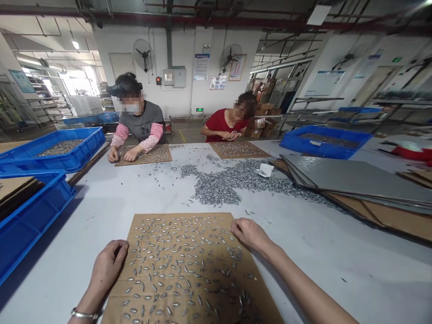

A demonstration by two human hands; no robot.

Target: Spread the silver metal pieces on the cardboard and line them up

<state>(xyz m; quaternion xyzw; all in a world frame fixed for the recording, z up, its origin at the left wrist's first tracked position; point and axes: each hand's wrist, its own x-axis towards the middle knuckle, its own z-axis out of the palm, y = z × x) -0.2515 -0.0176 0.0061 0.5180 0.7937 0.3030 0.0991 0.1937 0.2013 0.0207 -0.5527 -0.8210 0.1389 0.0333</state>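
Now, likely spreading metal pieces [182, 255]: left hand [108, 263] and right hand [250, 232] curl at the cardboard [114, 308] edges, either grip's hold unclear; next move needs steadiness.

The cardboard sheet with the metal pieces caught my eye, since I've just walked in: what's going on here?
The left hand is at the left edge of the cardboard sheet, the right hand at its right edge, near the far corner. Small metal pieces lie spread over it, with a loose heap beyond on the table. Across from it, a person in grey and a person in red are at similar sheets.
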